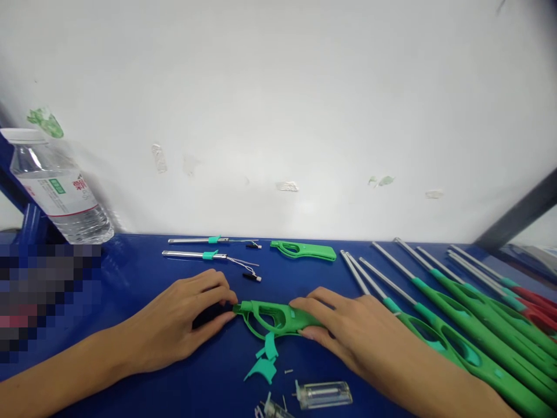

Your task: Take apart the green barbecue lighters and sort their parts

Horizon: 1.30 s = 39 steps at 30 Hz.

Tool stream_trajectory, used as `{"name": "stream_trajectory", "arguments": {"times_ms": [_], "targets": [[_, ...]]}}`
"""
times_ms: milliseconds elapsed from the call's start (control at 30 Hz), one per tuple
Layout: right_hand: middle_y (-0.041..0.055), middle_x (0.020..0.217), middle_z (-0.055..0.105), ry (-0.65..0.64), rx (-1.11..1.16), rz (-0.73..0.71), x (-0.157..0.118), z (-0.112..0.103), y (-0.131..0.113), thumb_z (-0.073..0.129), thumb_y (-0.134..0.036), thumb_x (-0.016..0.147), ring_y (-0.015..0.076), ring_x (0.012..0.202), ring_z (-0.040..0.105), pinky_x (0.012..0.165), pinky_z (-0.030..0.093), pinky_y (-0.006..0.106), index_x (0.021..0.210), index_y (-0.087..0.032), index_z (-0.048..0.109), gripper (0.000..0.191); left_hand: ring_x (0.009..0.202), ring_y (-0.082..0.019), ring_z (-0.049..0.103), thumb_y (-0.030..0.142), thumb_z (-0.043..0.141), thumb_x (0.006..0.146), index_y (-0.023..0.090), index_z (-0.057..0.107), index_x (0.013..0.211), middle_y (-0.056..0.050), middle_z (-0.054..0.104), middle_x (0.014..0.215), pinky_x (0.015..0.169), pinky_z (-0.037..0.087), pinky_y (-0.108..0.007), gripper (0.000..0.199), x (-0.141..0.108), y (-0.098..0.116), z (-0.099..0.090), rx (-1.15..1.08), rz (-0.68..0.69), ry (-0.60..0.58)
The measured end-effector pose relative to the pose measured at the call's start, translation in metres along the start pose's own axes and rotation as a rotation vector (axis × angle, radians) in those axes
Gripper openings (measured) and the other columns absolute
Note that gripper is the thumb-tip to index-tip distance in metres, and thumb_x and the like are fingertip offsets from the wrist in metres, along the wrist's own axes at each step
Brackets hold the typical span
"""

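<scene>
A green lighter casing [282, 318] lies on the blue table in front of me, without a metal tube. My left hand [183, 316] pinches its narrow front end between thumb and fingers. Around the handle end, my right hand [348, 325] is closed and partly covers it. Just below the casing are two teal plastic pieces, a trigger-like one [263, 370] and a smaller curved one [270, 346]. Closer to me lie a clear fuel tank [325, 395], a tiny screw [288, 371] and another clear tank [276, 410], cut off by the frame's bottom edge.
Toward the wall are two metal lighter tubes [187, 254] with wires and another green casing [311, 251]. Several assembled green lighters [491, 331] fill the right side, with red ones [533, 302] beyond. A water bottle [61, 191] stands at far left. The white wall [278, 104] closes the back.
</scene>
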State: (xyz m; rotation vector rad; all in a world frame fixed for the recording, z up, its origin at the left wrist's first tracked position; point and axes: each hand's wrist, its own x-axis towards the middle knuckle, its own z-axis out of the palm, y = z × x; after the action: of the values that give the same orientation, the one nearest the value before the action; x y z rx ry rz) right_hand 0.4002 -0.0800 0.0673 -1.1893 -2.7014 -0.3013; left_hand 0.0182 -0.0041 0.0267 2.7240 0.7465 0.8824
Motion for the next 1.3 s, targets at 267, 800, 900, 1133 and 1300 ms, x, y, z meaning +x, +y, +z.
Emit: {"name": "stream_trajectory", "arguments": {"times_ms": [267,800,900,1133,1300], "targets": [[0.0023,0.127,0.094,0.097,-0.027,-0.001,0.004,-0.007,0.006,0.08,-0.037,0.132,0.0274,0.077,0.094,0.048,0.056,0.042,0.155,-0.025,0.086,0.027,0.094,-0.016,0.083,0.031,0.065,0.132,0.032,0.082,0.13,0.001,0.082,0.114,0.084,0.065,-0.028,0.017,0.002,0.001,0.0,0.013,-0.034,0.004],[0.0018,0.131,0.095,0.059,-0.014,-0.011,0.005,-0.006,0.009,0.085,-0.038,0.13,0.0261,0.075,0.095,0.046,0.056,0.04,0.153,-0.026,0.086,0.026,0.081,-0.014,0.078,0.041,0.065,0.136,0.031,0.081,0.125,0.004,0.079,0.105,0.067,0.057,-0.026,0.022,0.004,0.004,0.0,0.041,-0.03,0.064],[0.0034,0.132,0.095,0.093,0.002,-0.044,0.004,-0.009,0.011,0.07,-0.043,0.137,0.0261,0.079,0.097,0.048,0.057,0.04,0.151,-0.026,0.086,0.027,0.081,-0.014,0.078,0.042,0.064,0.136,0.031,0.082,0.127,0.003,0.08,0.106,0.064,0.055,-0.026,0.023,0.003,0.003,0.0,0.037,-0.036,0.061],[0.0064,0.135,0.098,0.186,0.015,-0.01,0.003,-0.001,0.018,0.045,-0.047,0.144,0.0245,0.08,0.097,0.051,0.062,0.037,0.148,-0.025,0.087,0.048,0.084,-0.011,0.082,0.051,0.054,0.142,0.032,0.081,0.135,0.003,0.082,0.111,0.069,0.06,-0.019,0.033,0.005,0.002,0.0,0.021,-0.004,0.027],[0.0035,0.134,0.097,0.144,0.015,-0.041,0.003,0.003,0.011,0.061,-0.048,0.141,0.0251,0.076,0.096,0.051,0.064,0.04,0.153,-0.024,0.088,0.037,0.082,-0.01,0.079,0.046,0.052,0.142,0.031,0.081,0.138,0.002,0.081,0.114,0.065,0.055,-0.02,0.033,0.003,-0.001,0.004,0.006,0.002,0.01]]}}
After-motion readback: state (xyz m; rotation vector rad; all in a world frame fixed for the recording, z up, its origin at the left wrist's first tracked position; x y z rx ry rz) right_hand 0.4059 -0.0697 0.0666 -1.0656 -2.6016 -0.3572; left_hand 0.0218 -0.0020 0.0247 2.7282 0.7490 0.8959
